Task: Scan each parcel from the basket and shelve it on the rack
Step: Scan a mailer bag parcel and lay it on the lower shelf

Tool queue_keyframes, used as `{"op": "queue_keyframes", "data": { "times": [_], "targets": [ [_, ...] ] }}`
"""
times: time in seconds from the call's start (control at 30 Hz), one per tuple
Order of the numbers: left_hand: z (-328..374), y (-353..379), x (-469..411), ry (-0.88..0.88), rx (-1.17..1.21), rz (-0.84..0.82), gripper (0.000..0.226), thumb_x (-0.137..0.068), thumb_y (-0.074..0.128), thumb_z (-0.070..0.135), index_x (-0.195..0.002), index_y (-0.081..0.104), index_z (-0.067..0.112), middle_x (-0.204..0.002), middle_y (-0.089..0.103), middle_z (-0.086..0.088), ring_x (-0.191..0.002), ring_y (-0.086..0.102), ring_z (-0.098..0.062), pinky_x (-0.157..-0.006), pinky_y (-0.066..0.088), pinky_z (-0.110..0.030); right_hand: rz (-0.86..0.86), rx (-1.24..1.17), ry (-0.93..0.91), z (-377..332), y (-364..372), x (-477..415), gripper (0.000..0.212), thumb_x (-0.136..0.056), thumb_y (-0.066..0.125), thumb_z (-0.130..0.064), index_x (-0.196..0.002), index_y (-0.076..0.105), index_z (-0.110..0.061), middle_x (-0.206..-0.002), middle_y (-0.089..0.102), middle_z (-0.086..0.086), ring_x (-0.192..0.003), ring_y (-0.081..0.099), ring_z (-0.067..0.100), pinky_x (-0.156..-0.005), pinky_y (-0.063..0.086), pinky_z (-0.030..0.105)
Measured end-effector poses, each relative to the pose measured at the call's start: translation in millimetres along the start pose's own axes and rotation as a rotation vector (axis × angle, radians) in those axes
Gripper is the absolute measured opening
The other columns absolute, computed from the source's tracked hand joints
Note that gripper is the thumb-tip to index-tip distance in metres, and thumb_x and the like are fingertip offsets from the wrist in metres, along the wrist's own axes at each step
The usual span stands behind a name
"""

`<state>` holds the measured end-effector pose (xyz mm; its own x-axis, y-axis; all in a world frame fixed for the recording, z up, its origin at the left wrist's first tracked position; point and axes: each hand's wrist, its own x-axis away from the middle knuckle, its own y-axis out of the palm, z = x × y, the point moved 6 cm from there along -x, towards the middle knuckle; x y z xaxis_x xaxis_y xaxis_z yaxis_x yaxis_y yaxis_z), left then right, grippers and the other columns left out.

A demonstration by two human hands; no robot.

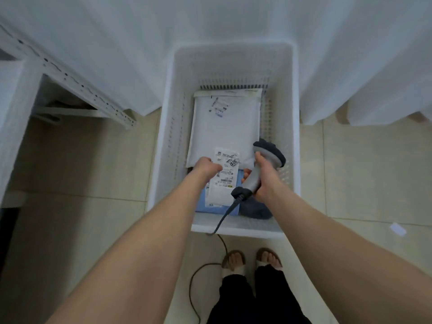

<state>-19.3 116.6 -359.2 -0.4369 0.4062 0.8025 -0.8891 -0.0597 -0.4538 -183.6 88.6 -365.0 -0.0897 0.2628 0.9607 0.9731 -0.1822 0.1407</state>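
A white plastic basket (163, 146) stands on the floor in front of me. Inside it lies a large white padded mailer (224, 127) at the far end. My left hand (207, 168) grips the left edge of a small blue parcel (217, 208) with a white shipping label (223, 181), over the near end of the basket. My right hand (264, 181) holds a grey handheld barcode scanner (268, 153), head pointing down beside the label. Its dark cable (224, 218) runs over the basket's near rim. A dark grey item (256, 210) lies under my right wrist.
A white metal rack (77, 83) with perforated uprights stands at the left, its lower shelf shadowed. White curtains (210, 24) hang behind the basket. The scanner cable loops on the beige tile floor by my sandalled feet (251, 259). A scrap of white paper (398, 229) lies at right.
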Motion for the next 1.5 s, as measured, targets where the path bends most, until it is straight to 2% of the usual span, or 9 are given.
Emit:
{"op": "queue_keyframes", "data": {
  "times": [0.37,0.53,0.8,0.97,1.07,1.17,1.27,1.37,1.5],
  "targets": [
    [-68,79,-158,-0.087,-0.064,-0.092,0.035,-0.084,0.067,0.002,-0.117,0.066,0.01,-0.133,0.055,-0.015,-0.122,0.05,-0.026,-0.108,0.038,-0.033,-0.058,0.037,0.118,17,-10,-162,0.035,-0.09,0.068,-0.04,-0.078,0.058,-0.009,-0.062,0.058,0.006,-0.056,0.056,0.016,-0.057,0.054,0.031],
    [-73,85,-173,-0.118,0.025,-0.103,0.042,-0.082,0.068,-0.003,-0.123,0.061,0.0,-0.133,0.056,-0.016,-0.125,0.048,-0.028,-0.101,0.037,-0.029,-0.077,0.032,0.121,20,-3,-180,0.033,-0.089,0.068,-0.04,-0.078,0.06,-0.01,-0.057,0.06,0.005,-0.049,0.056,0.015,-0.051,0.054,0.025],
    [-66,95,-167,-0.093,0.073,-0.161,0.035,-0.085,0.064,-0.001,-0.119,0.065,0.008,-0.133,0.056,-0.011,-0.128,0.044,-0.026,-0.101,0.034,-0.032,-0.013,0.179,0.043,15,-12,-180,0.041,-0.085,0.073,-0.034,-0.115,0.064,-0.007,-0.108,0.071,0.014,-0.091,0.071,0.031,-0.071,0.06,0.042],
    [-75,100,-178,-0.094,0.169,-0.139,0.037,-0.084,0.059,-0.009,-0.118,0.065,0.004,-0.124,0.062,-0.014,-0.113,0.057,-0.03,-0.086,0.048,-0.029,-0.091,0.206,0.038,31,-8,-192,0.021,-0.088,0.07,-0.032,-0.091,0.067,-0.012,-0.076,0.076,0.007,-0.06,0.072,0.018,-0.05,0.057,0.029],
    [-65,73,-173,-0.003,0.284,-0.008,0.036,-0.084,0.055,-0.013,-0.11,0.07,0.007,-0.121,0.063,-0.013,-0.1,0.064,-0.029,-0.08,0.056,-0.028,-0.124,0.19,0.02,28,-1,-176,0.017,-0.09,0.067,-0.03,-0.09,0.065,-0.013,-0.065,0.073,0.003,-0.054,0.071,0.017,-0.045,0.056,0.029],
    [-40,32,-143,0.075,0.364,0.138,0.038,-0.086,0.051,-0.015,-0.106,0.07,0.011,-0.122,0.062,-0.011,-0.075,0.061,-0.015,-0.073,0.053,-0.023,-0.133,0.178,-0.033,14,10,-136,0.018,-0.09,0.065,-0.029,-0.097,0.064,-0.013,-0.085,0.074,0.006,-0.076,0.072,0.021,-0.065,0.06,0.034],
    [-11,-12,-92,0.124,0.45,0.219,0.04,-0.084,0.05,-0.018,-0.108,0.066,0.01,-0.121,0.062,-0.013,-0.096,0.062,-0.02,-0.08,0.053,-0.026,-0.116,0.174,-0.077,-2,25,-75,0.021,-0.089,0.066,-0.025,-0.107,0.063,-0.013,-0.091,0.07,0.005,-0.082,0.067,0.02,-0.066,0.058,0.032],
    [17,-56,-31,0.143,0.55,0.264,0.041,-0.082,0.05,-0.018,-0.104,0.058,0.015,-0.119,0.062,-0.016,-0.1,0.063,-0.027,-0.086,0.055,-0.04,-0.087,0.214,-0.125,-20,36,-7,0.03,-0.087,0.07,-0.021,-0.114,0.064,-0.012,-0.103,0.066,0.006,-0.098,0.063,0.024,-0.09,0.053,0.043],
    [60,-113,54,0.17,0.655,0.265,0.048,-0.083,0.048,-0.02,-0.12,0.05,0.011,-0.119,0.062,-0.015,-0.097,0.064,-0.028,-0.078,0.056,-0.04,-0.113,0.25,-0.204,-48,54,90,0.005,-0.087,0.069,-0.015,-0.085,0.064,-0.017,-0.084,0.057,0.001,-0.077,0.054,0.018,-0.069,0.05,0.035]
  ]
}}
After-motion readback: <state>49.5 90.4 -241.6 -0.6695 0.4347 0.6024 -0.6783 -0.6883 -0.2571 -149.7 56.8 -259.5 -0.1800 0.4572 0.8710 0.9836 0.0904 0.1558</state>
